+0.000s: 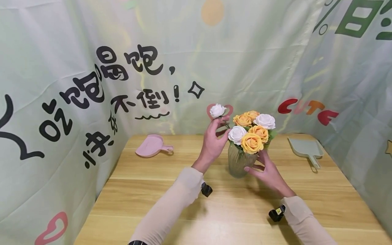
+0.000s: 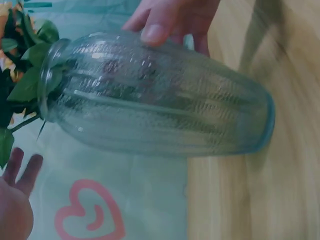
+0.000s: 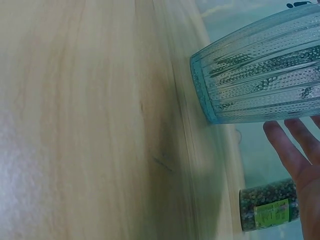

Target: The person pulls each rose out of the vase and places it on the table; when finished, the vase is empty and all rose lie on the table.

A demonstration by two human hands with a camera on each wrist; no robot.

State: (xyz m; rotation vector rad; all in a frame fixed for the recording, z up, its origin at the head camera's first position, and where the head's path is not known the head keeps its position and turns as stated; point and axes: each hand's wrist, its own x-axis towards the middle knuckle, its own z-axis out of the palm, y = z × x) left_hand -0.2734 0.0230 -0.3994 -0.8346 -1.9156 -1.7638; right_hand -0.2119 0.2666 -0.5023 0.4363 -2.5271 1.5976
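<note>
A clear ribbed glass vase (image 1: pixel 239 165) stands upright on the wooden table, filled with orange roses (image 1: pixel 252 143) and white roses (image 1: pixel 237 135) above green leaves (image 2: pixel 31 80). My right hand (image 1: pixel 269 172) grips the vase low on its right side, thumb in front and fingers behind. Left of the bouquet, one white rose (image 1: pixel 218 110) leans out on its stem. My left hand (image 1: pixel 213 141) pinches this rose just below its bloom. Only part of the left hand (image 2: pixel 15 200) shows in the left wrist view, beside the vase mouth.
A pink dustpan-shaped scoop (image 1: pixel 150 146) lies at the back left of the table (image 1: pixel 226 217). A grey-green one (image 1: pixel 306 148) is at the back right. The right wrist view shows a jar of dark grains (image 3: pixel 267 205) with a green label. Printed cloth (image 1: pixel 245 68) hangs behind.
</note>
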